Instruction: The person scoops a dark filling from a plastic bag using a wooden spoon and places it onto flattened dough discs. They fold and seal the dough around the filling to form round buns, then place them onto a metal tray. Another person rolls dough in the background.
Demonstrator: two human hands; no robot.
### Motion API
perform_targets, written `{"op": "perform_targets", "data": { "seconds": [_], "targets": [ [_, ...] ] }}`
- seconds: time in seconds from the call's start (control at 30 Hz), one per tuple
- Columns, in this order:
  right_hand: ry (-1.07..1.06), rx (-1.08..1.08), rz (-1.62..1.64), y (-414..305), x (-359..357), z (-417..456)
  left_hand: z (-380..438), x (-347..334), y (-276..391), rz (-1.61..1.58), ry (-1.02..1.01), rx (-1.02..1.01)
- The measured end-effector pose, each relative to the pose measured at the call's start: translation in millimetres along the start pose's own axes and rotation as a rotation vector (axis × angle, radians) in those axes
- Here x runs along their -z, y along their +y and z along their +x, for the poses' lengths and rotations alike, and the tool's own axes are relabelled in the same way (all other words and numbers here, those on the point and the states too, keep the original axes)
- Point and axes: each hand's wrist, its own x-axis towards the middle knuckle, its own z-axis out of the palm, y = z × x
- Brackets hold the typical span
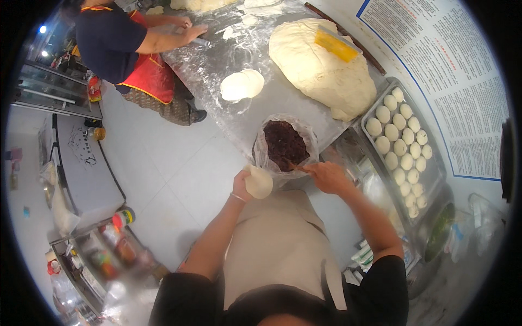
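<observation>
My left hand (241, 185) holds a round, flat dough wrapper (259, 182) just left of a bowl-like container lined with a clear plastic bag (310, 140). Dark red-brown filling (284, 140), resembling bean paste, fills the bag. In my right hand (328, 177) is the handle of a thin brown stick or spatula (301, 167), its tip in the near edge of the filling. Beyond the container, overlapping dough wrappers (241, 84) lie on the floured metal worktable (281, 104).
A large dough mass (316, 67) bears a yellow scraper (336, 44). To the right, a metal tray (434, 179) holds several round dough balls (406, 161). A dark rod (352, 42) lies along the wall. Across the table, a person in a red apron (149, 79) works with a rolling pin (201, 42).
</observation>
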Motion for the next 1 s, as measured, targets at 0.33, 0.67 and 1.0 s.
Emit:
{"op": "perform_targets", "data": {
  "seconds": [0.33, 0.67, 1.0],
  "targets": [
    [-0.042, -0.036, 0.761, 52.8, -59.0, 29.5, 12.9, -0.1, 6.7, 0.101, -0.017, -0.026],
    [0.199, 0.027, 0.3, 14.0, -52.7, 5.5, -18.6, 20.6, 26.0, 0.069, -0.022, -0.114],
    [0.174, 0.029, 0.811, 33.3, -63.9, 1.7, -57.0, -32.1, 86.3, 0.094, -0.008, -0.366]
  ]
}}
